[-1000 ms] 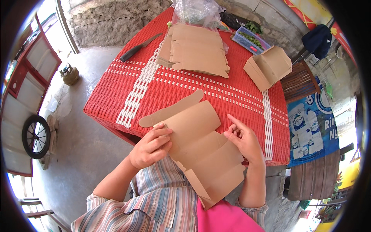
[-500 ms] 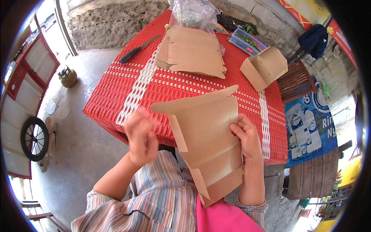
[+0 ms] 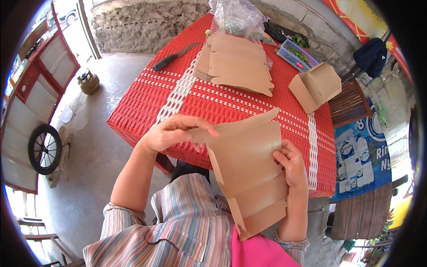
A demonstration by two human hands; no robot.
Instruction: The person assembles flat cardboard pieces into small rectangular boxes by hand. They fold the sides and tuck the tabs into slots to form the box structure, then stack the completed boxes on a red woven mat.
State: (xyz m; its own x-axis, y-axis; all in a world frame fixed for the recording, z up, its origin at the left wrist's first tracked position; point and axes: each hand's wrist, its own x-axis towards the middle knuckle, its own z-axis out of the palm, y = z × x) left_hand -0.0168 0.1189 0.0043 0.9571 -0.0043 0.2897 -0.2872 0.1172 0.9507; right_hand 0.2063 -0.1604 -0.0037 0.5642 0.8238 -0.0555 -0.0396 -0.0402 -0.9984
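In front of my chest is a brown cardboard box blank [image 3: 249,164], partly folded, its side flaps standing up. My right hand [image 3: 292,164] pinches its right edge, thumb on the inner face. At the upper left corner, my left hand [image 3: 178,132] has closed on the long end flap, index finger stretched across it and other fingertips below. A stack of flat cardboard blanks [image 3: 242,62] lies farther back on the red woven table [image 3: 147,100]. To its right stands a folded cardboard box [image 3: 315,86] with the lid raised.
A knife with a dark handle [image 3: 173,58] lies left of the stack. Behind are a clear plastic bag [image 3: 235,18] and a blue-rimmed container of chopped greens [image 3: 297,55]. A wooden chair [image 3: 349,100] adjoins the right side. A small gas cylinder [image 3: 89,83] stands on the floor.
My left hand has moved up and right from beside the blank to take hold of its upper left flap. My right hand keeps its grip. The whole view has shifted slightly.
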